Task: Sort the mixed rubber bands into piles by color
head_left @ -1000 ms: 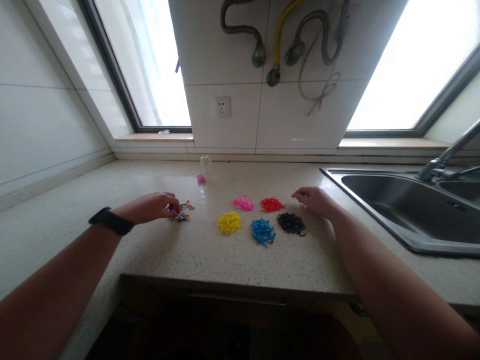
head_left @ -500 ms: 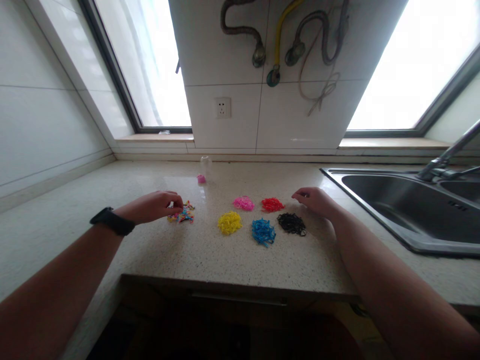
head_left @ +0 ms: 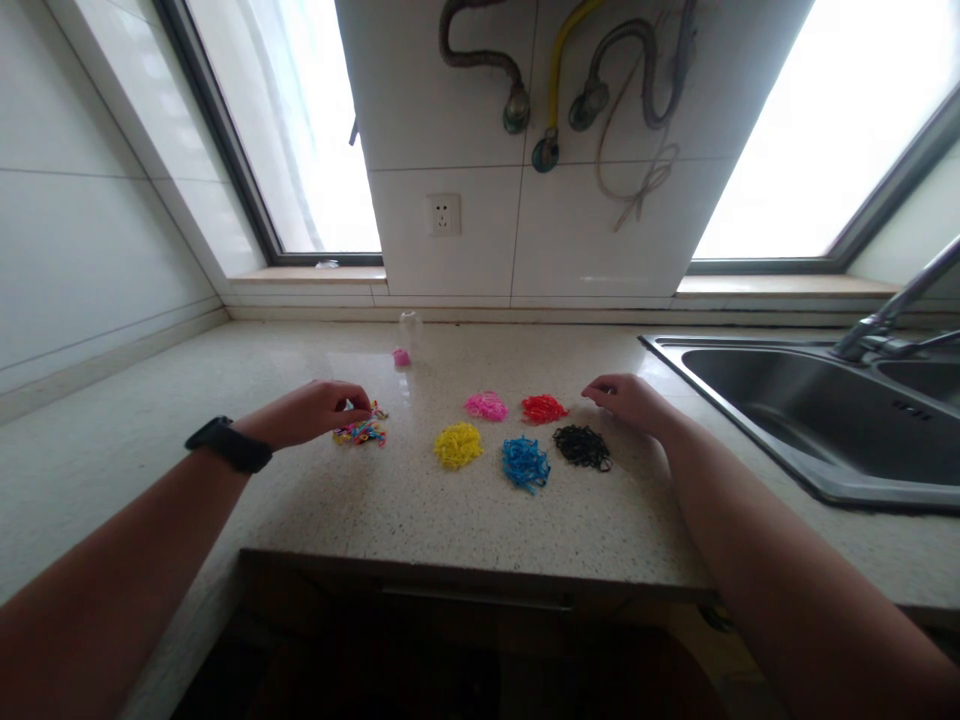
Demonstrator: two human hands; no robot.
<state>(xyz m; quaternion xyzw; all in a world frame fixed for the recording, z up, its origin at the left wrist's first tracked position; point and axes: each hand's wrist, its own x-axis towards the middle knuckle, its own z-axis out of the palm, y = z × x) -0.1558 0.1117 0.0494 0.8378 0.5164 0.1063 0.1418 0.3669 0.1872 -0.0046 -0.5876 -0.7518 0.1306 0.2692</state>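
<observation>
My left hand, with a dark watch on its wrist, reaches over a mixed-colour pile of small rubber bands on the left. Its thumb and fingertips are closed at the pile's top; whatever is between them is too small to make out. To the right, sorted rubber bands lie in separate heaps: pink, red, yellow, blue and black. My right hand rests on the counter beyond the black heap, right of the red one. Its fingers are curled together and nothing shows in them.
A clear bottle with a pink cap beside it is at the back of the speckled counter. The steel sink and its tap are on the right. A socket and hoses are on the wall.
My left hand has shifted slightly right over the mixed pile, its fingertips covering a bit more of it. My right hand and the sorted heaps stay put.
</observation>
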